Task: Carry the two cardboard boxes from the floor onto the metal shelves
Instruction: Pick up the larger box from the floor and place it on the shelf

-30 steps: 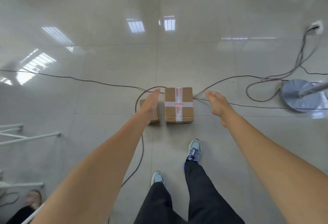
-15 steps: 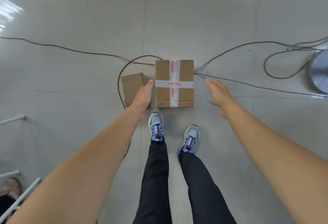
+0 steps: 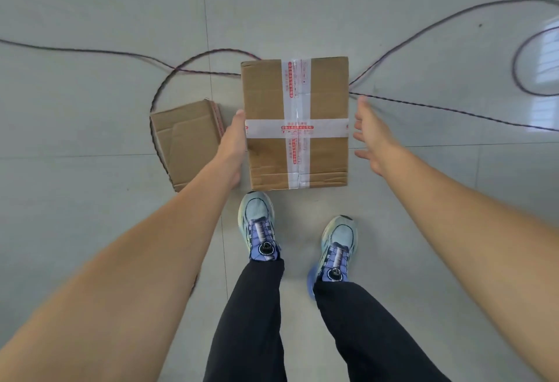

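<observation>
Head view is showing both taped boxes lying closed on the floor — left hand spread against the large box, right hand open just beside its edge; small box sitting left.

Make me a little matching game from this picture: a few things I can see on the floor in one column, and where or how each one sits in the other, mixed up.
Things:
1. taped box
2. small box
3. left hand
4. right hand

Places or states:
A. open, just off the big carton's right side, apart from it
B. plain brown, low, lying left of the big carton
C. crossed with white tape, just ahead of the shoes
D. in the gap between the two cartons, against the bigger one's left edge

Pairs: 1-C, 2-B, 3-D, 4-A
</observation>
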`<move>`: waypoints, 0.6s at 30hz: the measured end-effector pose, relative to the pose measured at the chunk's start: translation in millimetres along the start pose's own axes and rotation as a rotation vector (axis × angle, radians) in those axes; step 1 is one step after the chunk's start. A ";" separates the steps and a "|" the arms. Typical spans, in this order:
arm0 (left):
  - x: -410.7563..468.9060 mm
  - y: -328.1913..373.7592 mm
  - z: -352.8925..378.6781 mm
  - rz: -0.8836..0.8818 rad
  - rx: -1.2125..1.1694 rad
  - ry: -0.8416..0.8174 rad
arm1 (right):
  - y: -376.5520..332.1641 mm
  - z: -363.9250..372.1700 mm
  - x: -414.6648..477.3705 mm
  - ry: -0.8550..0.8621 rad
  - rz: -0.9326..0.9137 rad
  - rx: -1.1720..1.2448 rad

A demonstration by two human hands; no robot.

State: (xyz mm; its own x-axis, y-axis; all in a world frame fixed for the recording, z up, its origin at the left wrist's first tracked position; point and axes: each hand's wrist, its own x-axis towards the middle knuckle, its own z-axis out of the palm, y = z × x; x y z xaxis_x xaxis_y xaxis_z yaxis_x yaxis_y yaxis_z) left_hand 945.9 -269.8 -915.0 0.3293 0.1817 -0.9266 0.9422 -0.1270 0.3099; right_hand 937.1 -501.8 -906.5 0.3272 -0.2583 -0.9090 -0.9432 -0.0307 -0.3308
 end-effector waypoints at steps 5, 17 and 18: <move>38.4 -5.3 12.2 -0.051 -0.093 -0.040 | 12.5 6.6 44.6 -0.033 0.048 0.064; 48.3 -20.8 -6.6 -0.102 -0.265 -0.095 | 10.7 3.9 31.5 -0.058 -0.034 0.151; 35.1 -16.6 -11.2 -0.078 -0.272 -0.088 | 7.5 0.8 20.7 -0.057 -0.045 0.165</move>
State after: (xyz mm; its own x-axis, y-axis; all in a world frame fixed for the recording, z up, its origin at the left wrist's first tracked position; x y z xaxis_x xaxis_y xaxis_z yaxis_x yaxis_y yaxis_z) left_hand 942.6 -250.4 -950.3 0.2599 0.0937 -0.9611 0.9502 0.1523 0.2718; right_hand 936.9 -506.6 -928.0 0.3756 -0.2052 -0.9038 -0.9069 0.1195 -0.4040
